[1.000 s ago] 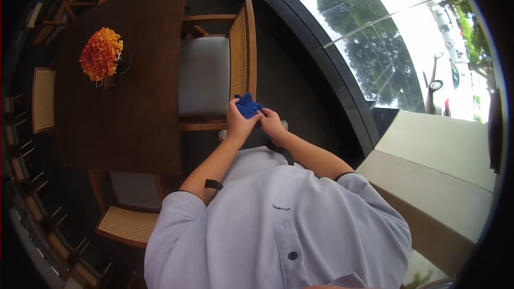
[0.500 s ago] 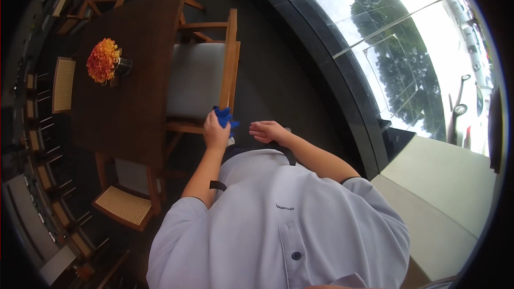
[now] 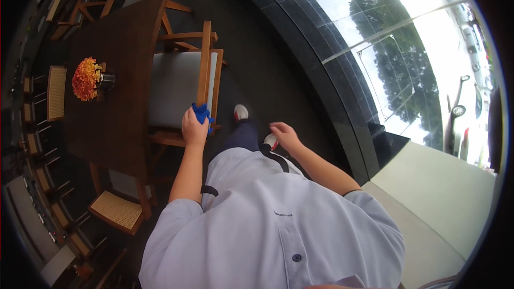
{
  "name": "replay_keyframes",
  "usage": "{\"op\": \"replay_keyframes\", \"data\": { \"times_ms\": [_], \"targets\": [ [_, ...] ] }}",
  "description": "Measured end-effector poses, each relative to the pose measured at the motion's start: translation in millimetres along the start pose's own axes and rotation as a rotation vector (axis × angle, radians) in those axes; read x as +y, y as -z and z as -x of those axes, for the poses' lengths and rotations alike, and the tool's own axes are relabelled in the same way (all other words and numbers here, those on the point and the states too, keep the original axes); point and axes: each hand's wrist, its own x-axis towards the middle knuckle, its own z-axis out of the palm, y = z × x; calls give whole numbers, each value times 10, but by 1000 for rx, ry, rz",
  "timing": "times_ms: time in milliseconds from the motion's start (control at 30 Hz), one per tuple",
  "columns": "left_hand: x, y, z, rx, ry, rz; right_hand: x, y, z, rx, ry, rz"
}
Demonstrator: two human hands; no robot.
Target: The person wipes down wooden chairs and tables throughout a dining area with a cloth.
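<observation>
Left hand [image 3: 194,128] is grasping the blue cloth [image 3: 202,113] — it's bulging past the grip, by the chair [image 3: 176,88] — right hand [image 3: 285,136] is hanging loose.

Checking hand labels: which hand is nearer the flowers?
Left. Left hand holds the cloth at the chair, right of the flowers; right hand is farther right, past the chair.

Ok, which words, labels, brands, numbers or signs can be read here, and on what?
None can be read for certain.
Dark lettering on the chest of the grey shirt: too small and blurred.
Blue cloth in the left hand: no lettering visible.
</observation>
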Motion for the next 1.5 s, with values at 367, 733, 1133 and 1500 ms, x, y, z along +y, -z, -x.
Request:
{"op": "replay_keyframes", "data": {
  "times_ms": [367,733,1133,1500],
  "targets": [
    [420,-559,-1677,-11,32,213,-2481,-1049,-1336,-15,1097,1088],
    [169,-273,-1406,-188,-45,417,-2492,-1168,-1506,-108,1225,1316],
    [542,-626,-1949,80,4,159,-2840,-901,-2135,-151,1360,1219],
    [1025,-797,-2959,79,125,10,-3617,-346,-3027,-356,1433,1119]
  ]
}}
